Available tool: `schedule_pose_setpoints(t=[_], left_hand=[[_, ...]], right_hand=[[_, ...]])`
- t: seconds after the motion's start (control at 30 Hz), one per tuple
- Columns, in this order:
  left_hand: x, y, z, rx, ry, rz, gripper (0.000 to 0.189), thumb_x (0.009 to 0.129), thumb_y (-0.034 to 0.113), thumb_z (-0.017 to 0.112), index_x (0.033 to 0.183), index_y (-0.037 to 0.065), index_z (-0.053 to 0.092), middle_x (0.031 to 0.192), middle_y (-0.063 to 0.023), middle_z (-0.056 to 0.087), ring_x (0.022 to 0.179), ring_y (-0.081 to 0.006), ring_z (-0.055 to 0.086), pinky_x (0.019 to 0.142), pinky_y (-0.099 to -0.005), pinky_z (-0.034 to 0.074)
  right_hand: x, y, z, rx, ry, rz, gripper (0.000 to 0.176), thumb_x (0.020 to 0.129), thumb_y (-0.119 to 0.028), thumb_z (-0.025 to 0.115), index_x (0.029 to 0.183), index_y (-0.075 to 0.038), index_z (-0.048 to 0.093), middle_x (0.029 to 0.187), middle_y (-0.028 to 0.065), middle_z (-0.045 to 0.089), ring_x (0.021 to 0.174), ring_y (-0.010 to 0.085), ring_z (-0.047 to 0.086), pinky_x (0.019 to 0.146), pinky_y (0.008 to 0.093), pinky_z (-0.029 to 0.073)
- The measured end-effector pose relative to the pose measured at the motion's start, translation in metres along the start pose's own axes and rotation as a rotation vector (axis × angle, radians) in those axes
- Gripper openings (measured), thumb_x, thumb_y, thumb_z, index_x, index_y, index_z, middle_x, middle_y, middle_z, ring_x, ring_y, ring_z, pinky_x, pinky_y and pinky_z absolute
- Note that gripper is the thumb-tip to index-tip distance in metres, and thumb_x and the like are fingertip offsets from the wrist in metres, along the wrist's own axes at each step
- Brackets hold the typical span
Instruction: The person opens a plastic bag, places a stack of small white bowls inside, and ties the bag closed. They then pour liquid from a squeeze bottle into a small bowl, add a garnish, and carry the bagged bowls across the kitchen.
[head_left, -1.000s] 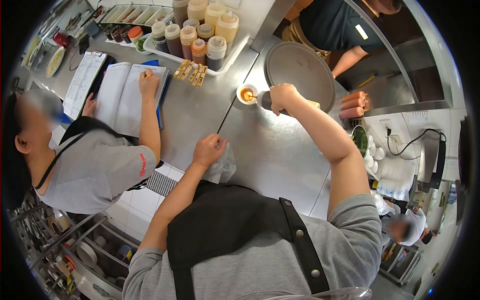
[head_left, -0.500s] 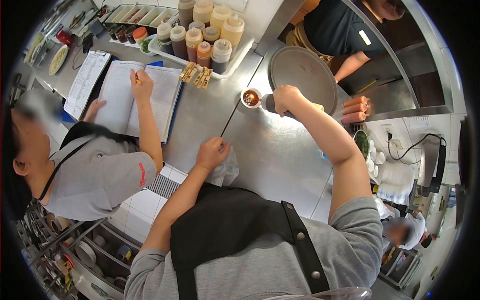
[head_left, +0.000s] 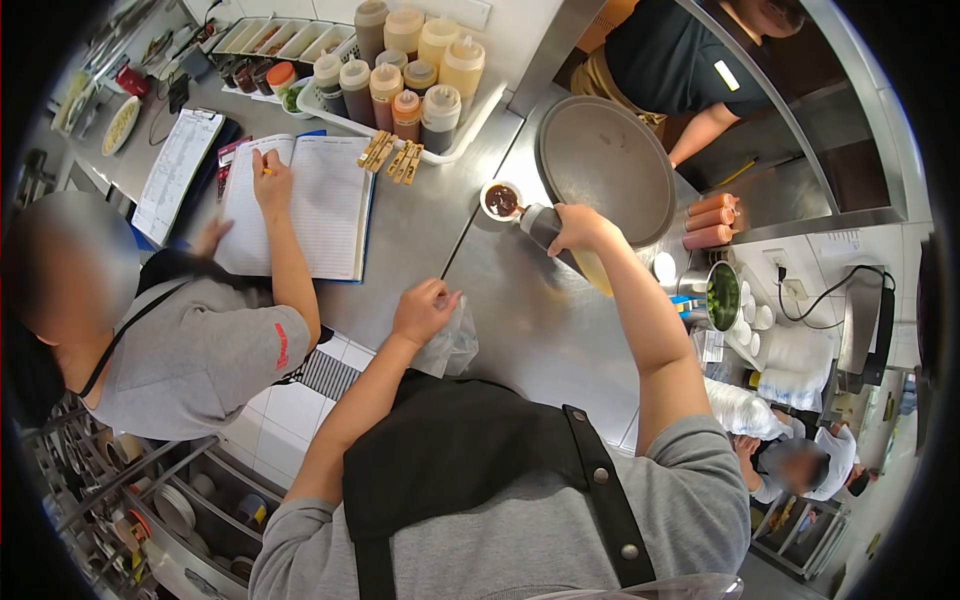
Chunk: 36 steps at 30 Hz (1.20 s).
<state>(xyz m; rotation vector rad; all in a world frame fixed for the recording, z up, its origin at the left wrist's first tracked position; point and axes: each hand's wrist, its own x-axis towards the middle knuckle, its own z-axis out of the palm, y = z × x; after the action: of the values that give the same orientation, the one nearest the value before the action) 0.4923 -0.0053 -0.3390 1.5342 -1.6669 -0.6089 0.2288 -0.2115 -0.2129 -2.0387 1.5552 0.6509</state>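
1. upper left of the frame: a co-worker's writing hand (head_left: 272, 187) rests on an open notebook (head_left: 330, 205), near wooden clothespins (head_left: 405, 163) at the edge of a white tray (head_left: 468, 142).
2. center: the wearer's left hand (head_left: 424, 312) is curled closed on a clear plastic bag (head_left: 452, 345) at the counter's edge. the film looks thin, light and slippery; a gathered pinch at the top should hold best.
3. above center: a small white cup (head_left: 487, 207) stands on the steel counter (head_left: 500, 300), dark sauce (head_left: 501, 199) inside. it looks light and easily tipped; its outer wall is the place to hold.
4. just right of the cup: a dark squeeze bottle (head_left: 541, 226) tilts, nozzle at the rim. its walls are likely soft, its weight moderate, its skin perhaps slick; mid-body is the sensible hold.
5. right of center: the wearer's right hand (head_left: 584, 230) grasps that bottle; whether the yellowish shape (head_left: 594, 271) beneath belongs to it cannot be told. a round gray tray (head_left: 608, 168) lies above.
6. against the frame half a second earlier, left to right: the writing hand sits lower, the left hand keeps its place, the sauce looks darker, more bottle shows, and the right forearm lies farther left, leaving a green-filled container (head_left: 722, 295) more exposed.
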Motion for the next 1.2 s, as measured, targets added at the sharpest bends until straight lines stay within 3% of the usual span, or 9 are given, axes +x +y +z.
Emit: schedule_pose_setpoints(t=[0.2,0.37,0.57,0.63,0.7,0.77,0.87,1.0,1.2], left_hand=[[-0.013,-0.025,-0.022,-0.238,0.135,-0.253,0.021,0.088,0.012,0.076,0.077,0.001,0.062,0.068,-0.0049,0.063,0.060,-0.0100,0.057,0.054,-0.0280,0.045],[-0.032,-0.043,-0.049,-0.005,0.144,-0.163,0.025,0.087,0.017,0.077,0.074,0.002,0.060,0.068,-0.0082,0.060,0.055,-0.0181,0.056,0.053,-0.0320,0.045],[-0.027,-0.026,-0.050,0.237,0.133,-0.109,0.032,0.085,0.028,0.077,0.070,0.007,0.057,0.068,-0.0067,0.057,0.056,-0.0264,0.057,0.053,-0.0372,0.047],[-0.027,-0.026,-0.050,0.225,0.130,-0.131,0.032,0.085,0.030,0.077,0.070,0.008,0.057,0.069,-0.0062,0.057,0.057,-0.0276,0.058,0.054,-0.0387,0.048],[-0.028,-0.027,-0.051,0.206,0.115,-0.166,0.031,0.085,0.030,0.075,0.071,0.009,0.058,0.071,-0.0067,0.058,0.061,-0.0300,0.060,0.056,-0.0410,0.050],[-0.029,-0.029,-0.050,0.187,0.119,-0.180,0.031,0.085,0.030,0.075,0.070,0.009,0.057,0.070,-0.0065,0.058,0.061,-0.0302,0.060,0.056,-0.0410,0.050],[-0.029,-0.028,-0.052,0.175,0.113,-0.192,0.032,0.085,0.030,0.075,0.069,0.009,0.057,0.070,-0.0065,0.058,0.060,-0.0303,0.060,0.056,-0.0410,0.050],[-0.028,-0.031,-0.054,0.142,0.118,-0.197,0.032,0.084,0.029,0.076,0.069,0.009,0.057,0.069,-0.0071,0.057,0.060,-0.0305,0.060,0.056,-0.0417,0.050],[-0.027,-0.035,-0.053,0.129,0.137,-0.148,0.032,0.083,0.028,0.077,0.069,0.009,0.057,0.069,-0.0065,0.056,0.060,-0.0301,0.061,0.056,-0.0415,0.051]], right_hand=[[-0.017,0.023,0.004,0.415,0.118,-0.210,0.094,0.060,-0.031,0.091,0.140,-0.004,0.050,0.120,0.0180,0.068,0.116,0.0295,0.064,0.101,0.0382,0.048],[-0.048,0.007,-0.062,0.971,0.290,-0.664,0.080,0.064,-0.010,0.092,0.134,-0.003,0.054,0.119,0.0077,0.067,0.115,0.0202,0.062,0.104,0.0370,0.046],[-0.050,-0.114,-0.191,1.425,0.607,-1.047,0.070,0.066,-0.019,0.092,0.125,0.000,0.057,0.118,0.0109,0.069,0.107,0.0238,0.067,0.095,0.0385,0.052],[0.002,-0.150,-0.225,1.331,0.652,-1.104,0.068,0.075,-0.025,0.087,0.127,0.002,0.054,0.118,0.0134,0.068,0.108,0.0222,0.066,0.095,0.0372,0.053],[-0.012,-0.232,-0.236,1.336,0.918,-0.911,0.073,0.083,-0.023,0.083,0.145,-0.013,0.045,0.141,0.0125,0.056,0.132,0.0274,0.052,0.105,0.0418,0.050],[0.037,-0.270,-0.239,1.337,0.920,-0.870,0.072,0.081,-0.005,0.081,0.143,-0.007,0.044,0.140,0.0142,0.054,0.129,0.0271,0.053,0.104,0.0418,0.051],[0.112,-0.296,-0.226,1.131,1.122,-0.919,0.076,0.068,-0.027,0.092,0.126,0.002,0.052,0.117,0.0149,0.067,0.108,0.0234,0.066,0.093,0.0373,0.054],[0.165,-0.309,-0.214,0.967,1.077,-0.781,0.071,0.061,-0.023,0.091,0.115,-0.002,0.052,0.110,0.0189,0.068,0.104,0.0356,0.067,0.093,0.0400,0.053],[0.210,-0.308,-0.210,0.436,0.905,-0.610,0.073,0.056,-0.024,0.091,0.117,-0.005,0.055,0.109,0.0206,0.069,0.104,0.0369,0.067,0.091,0.0432,0.054]])
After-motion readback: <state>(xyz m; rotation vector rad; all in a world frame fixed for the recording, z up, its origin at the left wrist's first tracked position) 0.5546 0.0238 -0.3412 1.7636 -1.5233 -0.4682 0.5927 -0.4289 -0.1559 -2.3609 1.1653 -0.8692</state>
